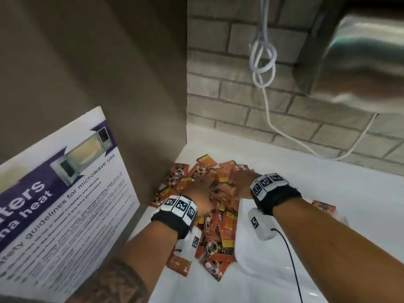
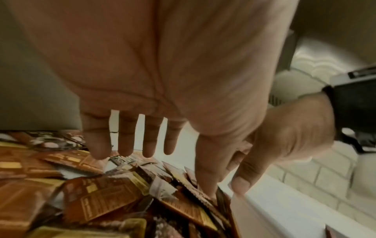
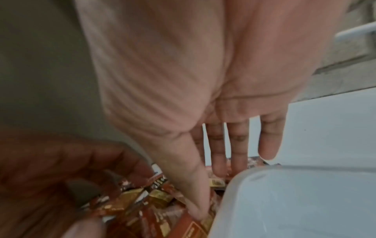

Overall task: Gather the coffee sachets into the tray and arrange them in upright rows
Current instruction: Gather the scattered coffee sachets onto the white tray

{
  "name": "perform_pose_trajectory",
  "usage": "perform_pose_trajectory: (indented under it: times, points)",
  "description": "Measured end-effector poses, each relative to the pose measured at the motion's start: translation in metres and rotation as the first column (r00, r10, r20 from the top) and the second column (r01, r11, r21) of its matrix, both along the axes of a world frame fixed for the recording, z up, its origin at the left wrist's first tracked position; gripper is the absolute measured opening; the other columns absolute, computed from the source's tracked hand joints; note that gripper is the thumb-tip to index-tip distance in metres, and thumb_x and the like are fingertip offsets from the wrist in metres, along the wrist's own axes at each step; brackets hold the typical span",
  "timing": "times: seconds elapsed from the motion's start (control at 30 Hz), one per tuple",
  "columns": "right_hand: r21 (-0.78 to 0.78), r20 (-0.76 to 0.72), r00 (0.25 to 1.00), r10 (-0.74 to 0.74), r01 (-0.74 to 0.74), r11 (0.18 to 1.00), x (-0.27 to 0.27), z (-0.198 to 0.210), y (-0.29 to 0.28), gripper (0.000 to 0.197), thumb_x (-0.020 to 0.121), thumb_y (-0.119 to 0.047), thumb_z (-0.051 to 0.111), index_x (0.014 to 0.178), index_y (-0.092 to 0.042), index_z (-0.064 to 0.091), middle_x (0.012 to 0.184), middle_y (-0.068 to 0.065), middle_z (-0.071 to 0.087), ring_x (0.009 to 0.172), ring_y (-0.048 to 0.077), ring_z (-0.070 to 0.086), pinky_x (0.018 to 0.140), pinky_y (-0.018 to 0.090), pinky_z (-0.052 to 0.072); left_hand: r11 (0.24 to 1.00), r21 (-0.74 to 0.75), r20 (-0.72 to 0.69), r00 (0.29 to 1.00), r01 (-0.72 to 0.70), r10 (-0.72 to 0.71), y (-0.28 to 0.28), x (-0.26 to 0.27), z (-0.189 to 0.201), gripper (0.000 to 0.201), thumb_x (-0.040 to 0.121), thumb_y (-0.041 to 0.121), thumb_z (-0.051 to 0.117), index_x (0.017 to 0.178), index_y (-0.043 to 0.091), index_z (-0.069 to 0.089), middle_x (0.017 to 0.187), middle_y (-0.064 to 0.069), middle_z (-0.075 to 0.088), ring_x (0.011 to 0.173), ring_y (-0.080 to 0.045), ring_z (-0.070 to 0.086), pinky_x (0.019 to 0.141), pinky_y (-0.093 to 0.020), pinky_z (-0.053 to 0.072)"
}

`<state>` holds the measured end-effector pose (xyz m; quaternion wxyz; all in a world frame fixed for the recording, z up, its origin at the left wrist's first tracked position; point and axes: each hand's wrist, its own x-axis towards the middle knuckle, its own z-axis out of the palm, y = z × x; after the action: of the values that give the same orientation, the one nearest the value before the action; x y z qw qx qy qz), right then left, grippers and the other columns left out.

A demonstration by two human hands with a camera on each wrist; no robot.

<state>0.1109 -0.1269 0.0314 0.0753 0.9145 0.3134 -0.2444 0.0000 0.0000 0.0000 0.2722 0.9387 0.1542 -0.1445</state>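
A heap of orange-red coffee sachets (image 1: 223,224) lies in the corner of a white counter (image 1: 328,171). My left hand (image 1: 197,190) is spread over the heap, fingers (image 2: 150,140) straight and thumb tip down among the sachets (image 2: 114,198). My right hand (image 1: 238,180) reaches over the heap's far side with straight fingers (image 3: 238,145), its thumb pressed into the sachets (image 3: 162,201) beside the tray wall. The white plastic tray (image 1: 240,262) sits just right of the heap, under my right forearm; its rim (image 3: 295,193) shows no sachets inside. One sachet (image 1: 323,207) lies apart to the right.
A microwave safety poster (image 1: 65,193) leans against the brown wall at the left. A knotted white cable (image 1: 262,62) hangs down the brick wall. A steel appliance (image 1: 360,57) overhangs at the upper right. A black cord (image 1: 290,259) trails from my right wrist.
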Motion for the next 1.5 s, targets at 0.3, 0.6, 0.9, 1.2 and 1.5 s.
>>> perform_pose_trajectory:
  times: [0.3, 0.6, 0.9, 1.2, 1.5]
  points:
    - [0.106, -0.006, 0.932, -0.361, 0.36, 0.927, 0.061, -0.022, 0.004, 0.031, 0.076, -0.051, 0.068, 0.078, -0.02, 0.063, 0.082, -0.001, 0.067, 0.075, 0.019, 0.065, 0.076, 0.029, 0.055, 0.995, 0.102, -0.103, 0.994, -0.009, 0.02, -0.015, 0.037, -0.031, 0.097, 0.076, 0.051, 0.079, 0.153, 0.024, 0.026, 0.152, -0.005, 0.044, 0.144, -0.039, 0.029, 0.114, -0.057, 0.032]
    - [0.046, -0.107, 0.867, -0.486, 0.492, 0.869, 0.069, -0.038, -0.005, 0.06, 0.081, -0.05, 0.072, 0.127, -0.013, 0.061, 0.122, 0.01, 0.065, 0.107, 0.03, 0.063, 0.099, 0.043, 0.051, 0.99, -0.049, 0.084, 0.988, -0.129, 0.132, 0.0, 0.034, -0.036, 0.068, 0.078, 0.015, 0.083, 0.137, 0.032, 0.053, 0.134, 0.004, 0.06, 0.132, -0.029, 0.048, 0.105, -0.045, 0.048]
    - [-0.002, -0.018, 0.92, -0.391, 0.391, 0.92, 0.062, -0.033, -0.005, 0.018, 0.09, -0.036, 0.065, 0.089, -0.018, 0.065, 0.081, 0.002, 0.065, 0.084, 0.023, 0.066, 0.078, 0.032, 0.052, 0.978, -0.125, 0.183, 0.964, -0.17, 0.191, 0.008, 0.021, -0.021, 0.044, 0.081, 0.006, 0.079, 0.12, 0.023, 0.067, 0.122, 0.002, 0.067, 0.114, -0.019, 0.061, 0.098, -0.026, 0.048]
    - [0.039, -0.04, 0.935, -0.354, 0.355, 0.934, 0.069, -0.027, -0.018, 0.026, 0.084, -0.038, 0.062, 0.098, -0.019, 0.073, 0.088, 0.001, 0.071, 0.081, 0.022, 0.068, 0.078, 0.034, 0.057, 0.963, -0.176, 0.287, 0.925, -0.203, 0.247, 0.017, 0.008, -0.002, 0.027, 0.08, 0.01, 0.08, 0.1, 0.027, 0.073, 0.116, 0.006, 0.069, 0.099, -0.011, 0.062, 0.081, -0.018, 0.043]
    - [0.523, -0.302, 0.786, -0.54, 0.61, 0.595, 0.067, -0.009, -0.042, 0.01, 0.087, -0.021, 0.072, 0.096, -0.02, 0.07, 0.09, 0.006, 0.073, 0.084, 0.029, 0.072, 0.08, 0.046, 0.061, 0.891, -0.324, 0.292, 0.862, -0.318, 0.414, 0.022, -0.005, 0.005, 0.019, 0.082, 0.01, 0.079, 0.097, 0.02, 0.072, 0.098, 0.006, 0.064, 0.078, -0.026, 0.071, 0.056, -0.043, 0.062]
